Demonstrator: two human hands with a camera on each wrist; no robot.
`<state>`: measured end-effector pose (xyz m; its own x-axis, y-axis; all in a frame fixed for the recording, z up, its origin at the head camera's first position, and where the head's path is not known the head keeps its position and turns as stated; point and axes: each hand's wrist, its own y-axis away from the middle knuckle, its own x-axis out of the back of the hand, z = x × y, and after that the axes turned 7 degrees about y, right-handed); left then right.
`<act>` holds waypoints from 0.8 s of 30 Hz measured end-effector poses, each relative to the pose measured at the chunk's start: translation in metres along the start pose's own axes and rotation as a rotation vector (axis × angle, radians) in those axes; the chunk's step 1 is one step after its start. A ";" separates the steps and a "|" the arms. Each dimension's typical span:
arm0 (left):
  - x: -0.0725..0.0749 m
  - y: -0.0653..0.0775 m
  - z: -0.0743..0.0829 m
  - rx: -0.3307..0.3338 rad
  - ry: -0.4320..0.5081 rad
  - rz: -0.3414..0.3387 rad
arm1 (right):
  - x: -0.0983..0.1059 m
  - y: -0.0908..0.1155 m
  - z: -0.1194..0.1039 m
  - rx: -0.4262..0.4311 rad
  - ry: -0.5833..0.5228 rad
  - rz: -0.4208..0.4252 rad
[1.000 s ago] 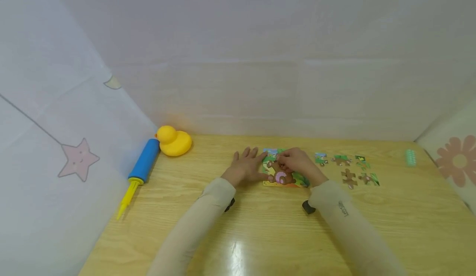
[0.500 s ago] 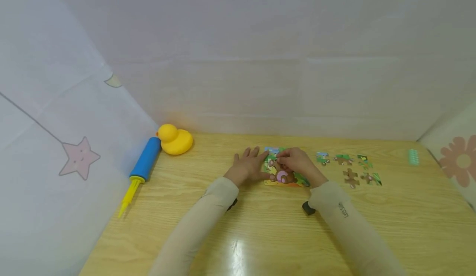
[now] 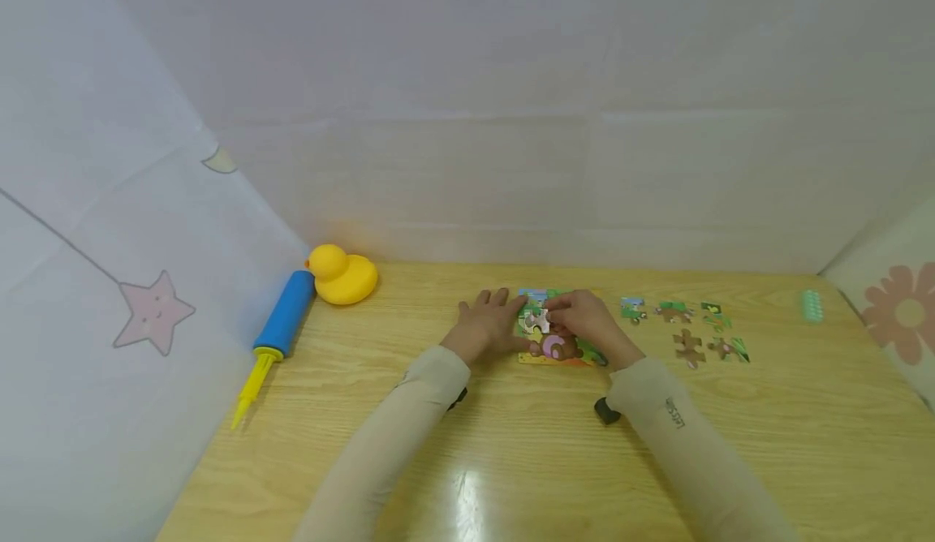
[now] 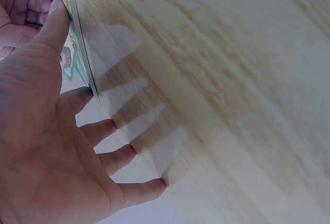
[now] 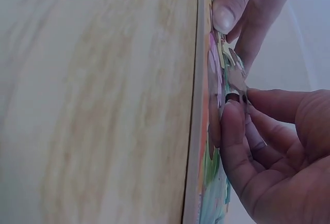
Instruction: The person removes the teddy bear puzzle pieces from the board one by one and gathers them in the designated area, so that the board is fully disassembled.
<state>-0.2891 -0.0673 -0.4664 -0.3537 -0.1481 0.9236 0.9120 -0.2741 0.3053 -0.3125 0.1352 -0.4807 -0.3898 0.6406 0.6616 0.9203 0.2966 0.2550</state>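
Observation:
A jigsaw puzzle [image 3: 562, 349] with a brown bear picture lies on the wooden table in front of me. My left hand [image 3: 480, 324] rests spread at its left side; in the left wrist view the thumb lies over the board edge and the other fingertips touch the table. My right hand [image 3: 590, 324] pinches a puzzle piece [image 3: 536, 320] between thumb and fingers, over the upper left of the picture. The right wrist view shows this piece [image 5: 236, 74] tilted up from the board. Part of the picture is hidden under the right hand.
Several loose puzzle pieces [image 3: 688, 349] lie right of the puzzle. A small pale green object [image 3: 812, 306] sits at the far right. At the left stand a yellow rubber duck [image 3: 346, 276] and a blue and yellow hand pump [image 3: 286, 315]. Sheets hang behind and beside the table.
The puzzle piece in my right hand has tilted and now looks pale with reflected light. My left hand holds its place at the board's left edge. The loose pieces lie as before.

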 end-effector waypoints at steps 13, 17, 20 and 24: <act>0.002 0.002 0.002 0.008 -0.016 0.002 | 0.000 0.000 0.006 0.028 -0.200 -0.052; 0.001 0.001 0.002 0.008 -0.016 0.001 | 0.001 0.001 0.012 0.023 -0.286 -0.085; 0.000 0.000 0.002 0.008 -0.018 0.003 | 0.003 0.002 0.016 0.001 -0.318 -0.091; 0.000 -0.001 0.002 0.015 -0.019 0.005 | 0.008 0.004 0.022 -0.033 -0.382 -0.081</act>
<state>-0.2893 -0.0655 -0.4667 -0.3455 -0.1311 0.9292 0.9167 -0.2589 0.3043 -0.3127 0.1571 -0.4898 -0.4395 0.8354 0.3301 0.8843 0.3379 0.3223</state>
